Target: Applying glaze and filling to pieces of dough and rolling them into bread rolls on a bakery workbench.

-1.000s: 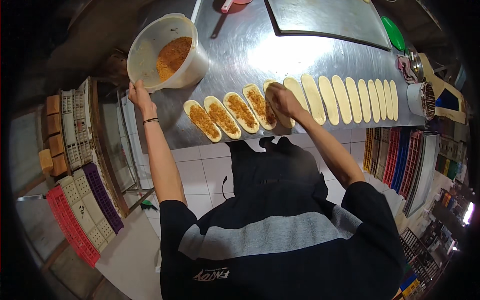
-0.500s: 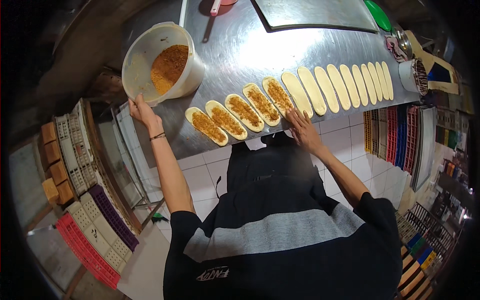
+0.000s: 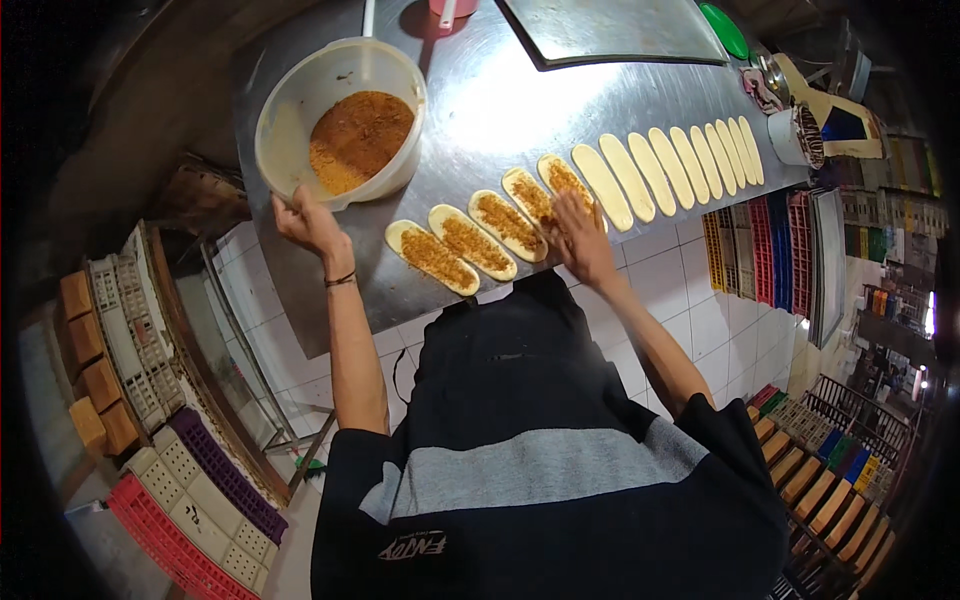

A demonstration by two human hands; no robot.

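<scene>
My left hand [image 3: 311, 222] grips the near rim of a translucent white plastic bucket [image 3: 280, 120] holding orange-brown crumbly topping [image 3: 360, 140]. My right hand [image 3: 584, 238] is open, fingers extended over two topped dough strips [image 3: 562, 176] near the middle of the row, partly covering them. Left of it lie more long oval dough pieces [image 3: 432, 255] with crumbs spread along their centres. Several plain pale dough strips [image 3: 668, 162] continue in a row to the right along the steel table's near edge.
On the steel table [image 3: 300, 290] are a flat metal tray [image 3: 610, 25], a pink container [image 3: 452, 8], a green lid [image 3: 722, 30] and a white tub [image 3: 785, 140]. Colourful crates [image 3: 765, 250] stand below at right, more crates [image 3: 195, 510] and wooden blocks [image 3: 100, 385] at left.
My right hand was closed over a dough strip, then opened; it now lies a little further left over topped strips, another of which shows crumbs. The left hand still holds the bucket.
</scene>
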